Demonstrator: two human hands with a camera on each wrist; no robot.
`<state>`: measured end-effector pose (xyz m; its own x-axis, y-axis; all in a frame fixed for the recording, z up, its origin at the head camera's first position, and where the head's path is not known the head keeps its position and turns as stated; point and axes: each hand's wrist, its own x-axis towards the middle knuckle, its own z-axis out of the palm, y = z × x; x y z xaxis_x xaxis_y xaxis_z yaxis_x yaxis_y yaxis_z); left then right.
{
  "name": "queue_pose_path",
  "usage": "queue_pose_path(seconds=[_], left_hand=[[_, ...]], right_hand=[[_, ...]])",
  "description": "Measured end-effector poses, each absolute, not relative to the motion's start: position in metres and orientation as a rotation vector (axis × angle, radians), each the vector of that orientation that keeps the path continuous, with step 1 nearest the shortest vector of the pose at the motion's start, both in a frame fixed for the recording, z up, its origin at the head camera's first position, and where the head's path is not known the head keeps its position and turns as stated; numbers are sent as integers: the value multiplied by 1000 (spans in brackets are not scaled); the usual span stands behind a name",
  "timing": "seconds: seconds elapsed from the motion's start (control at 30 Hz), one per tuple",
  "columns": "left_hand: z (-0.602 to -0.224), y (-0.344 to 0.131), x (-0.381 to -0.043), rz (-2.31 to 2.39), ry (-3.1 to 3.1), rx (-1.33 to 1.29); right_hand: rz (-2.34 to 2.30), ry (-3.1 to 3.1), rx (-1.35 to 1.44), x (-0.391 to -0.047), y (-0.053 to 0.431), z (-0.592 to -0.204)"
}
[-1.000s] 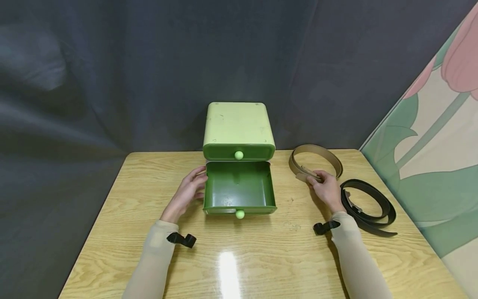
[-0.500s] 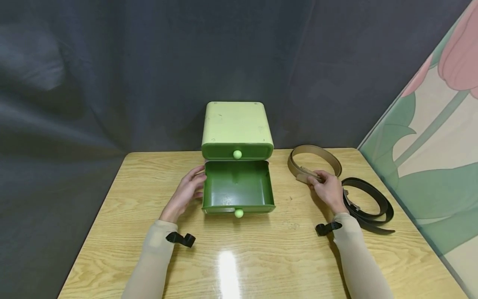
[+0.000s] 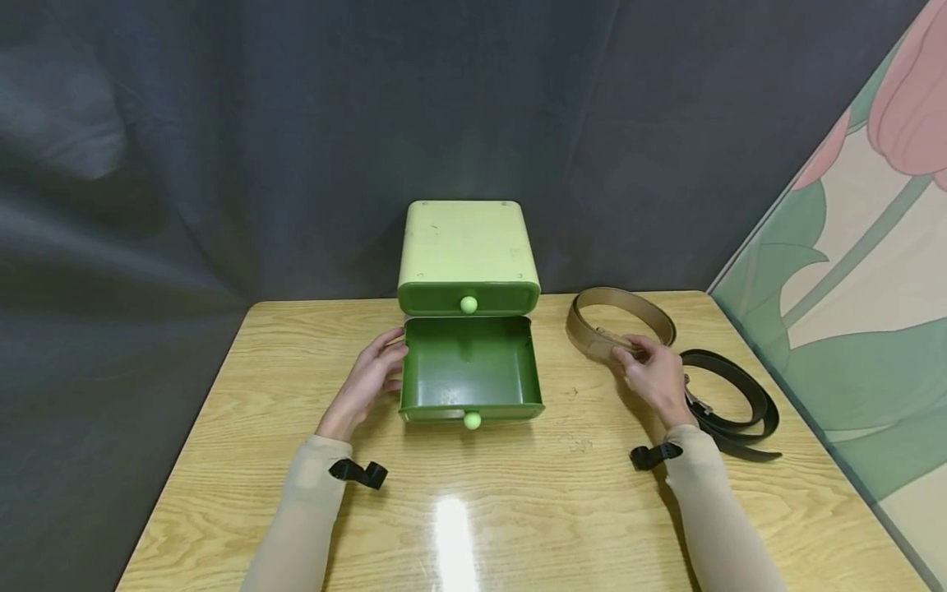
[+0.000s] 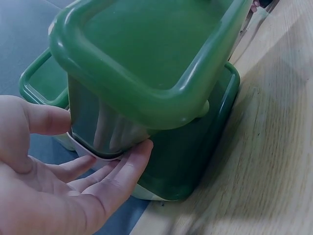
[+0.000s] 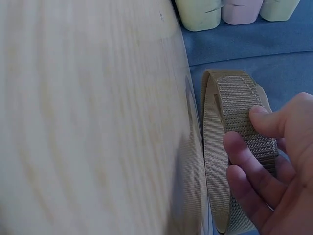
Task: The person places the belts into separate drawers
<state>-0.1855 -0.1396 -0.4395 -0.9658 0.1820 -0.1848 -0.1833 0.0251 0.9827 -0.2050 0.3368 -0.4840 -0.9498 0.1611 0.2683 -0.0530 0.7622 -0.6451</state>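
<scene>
One loose end has been gathered in: half a second ago the tip of the tan belt [image 3: 587, 335] poked out at the near left of its coil, and now it seems to lie along the band. The right hand [image 3: 651, 376] has shifted slightly toward the right edge of the tabletop [image 3: 547, 493], pinching the overlapped layers between thumb and fingers. That coil sits by the far edge, between the cabinet [image 3: 469, 242] and the far right corner, well apart from the pulled-out drawer [image 3: 472, 370]. The left hand [image 3: 368, 378] shows no clear move; its relaxed fingers rest at the drawer's left side, clasping nothing. For the work in hand, the gathered end probably makes the coil more compact and easier to handle as one piece, though the grip bears only on its near side, so the rest might spring outward. The black belt [image 3: 728, 368] lies coiled near the right edge, apparently undisturbed.
</scene>
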Motion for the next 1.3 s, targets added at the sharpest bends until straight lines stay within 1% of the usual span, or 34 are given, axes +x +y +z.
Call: queue_pose_path(seconds=[0.47, 1.3], left_hand=[[-441, -140, -186, 2030, 2039, 23], [-441, -140, -185, 2020, 2048, 5]], right_hand=[[959, -2523, -164, -198, 332, -477], [1003, -2427, -58, -178, 327, -463]])
